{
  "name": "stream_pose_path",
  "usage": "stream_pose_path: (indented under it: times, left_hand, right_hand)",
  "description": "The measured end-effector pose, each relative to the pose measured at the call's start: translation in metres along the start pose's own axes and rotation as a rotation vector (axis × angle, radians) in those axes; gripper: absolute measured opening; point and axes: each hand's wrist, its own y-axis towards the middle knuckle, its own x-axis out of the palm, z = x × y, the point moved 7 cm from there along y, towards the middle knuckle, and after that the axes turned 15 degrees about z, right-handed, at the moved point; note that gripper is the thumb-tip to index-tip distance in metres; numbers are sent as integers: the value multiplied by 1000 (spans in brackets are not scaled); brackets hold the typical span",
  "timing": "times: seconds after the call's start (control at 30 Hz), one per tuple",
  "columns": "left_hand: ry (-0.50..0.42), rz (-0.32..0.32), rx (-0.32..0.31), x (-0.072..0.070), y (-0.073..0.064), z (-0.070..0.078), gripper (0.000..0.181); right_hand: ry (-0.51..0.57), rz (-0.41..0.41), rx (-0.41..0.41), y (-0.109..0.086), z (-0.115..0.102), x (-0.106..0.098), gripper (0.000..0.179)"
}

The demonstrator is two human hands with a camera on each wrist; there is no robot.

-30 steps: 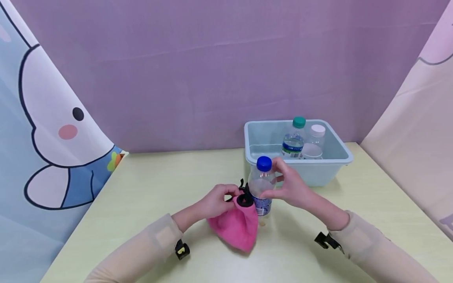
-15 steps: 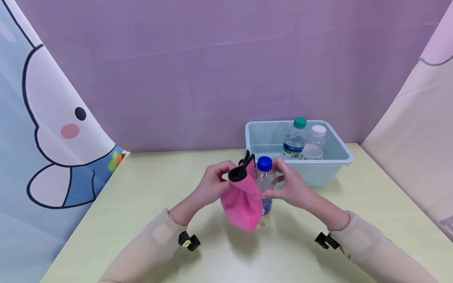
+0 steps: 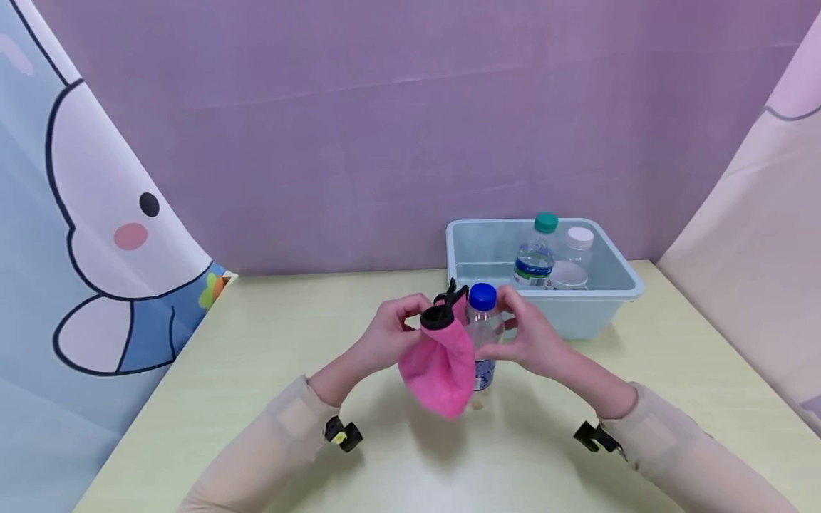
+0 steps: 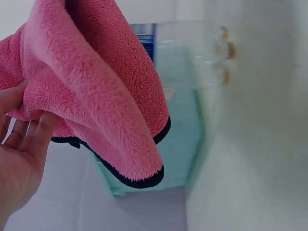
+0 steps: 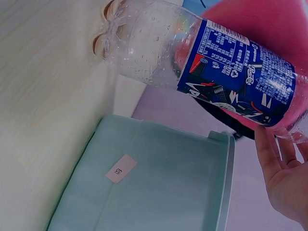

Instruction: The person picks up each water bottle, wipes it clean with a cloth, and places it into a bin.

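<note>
My left hand (image 3: 393, 333) pinches a fluffy pink cloth (image 3: 442, 374) with black edging, bunched and hanging above the table. In the left wrist view the cloth (image 4: 101, 91) drapes in folds from the fingers. Just right of it is an upright clear plastic bottle (image 3: 489, 329) with a blue cap (image 3: 482, 296) and blue label (image 5: 240, 72). The cloth covers part of the bottle's left side in the head view. My right hand (image 3: 531, 335) holds the bottle from its right side, thumb in front and fingers behind near the shoulder. Droplets show inside the bottle.
Behind the hands, a light blue plastic bin (image 3: 616, 293) stands at the back right, a small paper label (image 5: 121, 168) on its side. Inside are a green-capped bottle (image 3: 535, 258) and a white-capped bottle (image 3: 573, 265). A purple curtain (image 3: 321, 142) hangs behind the pale table (image 3: 269, 335).
My left hand has lifted the pink cloth off the table and brought it up beside the bottle, partly in front of it. My right hand and the bottle have stayed nearly still.
</note>
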Motion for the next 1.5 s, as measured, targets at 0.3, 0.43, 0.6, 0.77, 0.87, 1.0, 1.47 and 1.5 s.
stream_pose_path:
  times: [0.3,0.43,0.6,0.77,0.87,1.0,1.47,1.5]
  left_hand:
    - [220,-172,-5,11,-21,-41,15]
    - [299,-256,-37,17,-32,-58,16]
    - [304,-241,-62,18,-36,-61,18]
    - [285,-149,-60,13,-31,-51,19]
    - [239,-95,-33,10,-26,-43,18]
    - [156,-33,-18,7,-19,-32,14]
    - [-3,62,43,0,-3,2,11]
    - [-6,62,46,0,-2,4,11]
  right_hand:
    - [-14,9,16,1,1,-1,63]
    - [-15,11,9,0,0,0,63]
    - [-9,16,1,1,-1,0,62]
    - [-13,15,10,1,-1,0,63]
    - [-12,9,22,1,0,0,63]
    - [-12,3,37,0,1,0,64]
    - [-10,-9,19,0,1,0,65]
    - [-13,-8,15,0,1,-1,65]
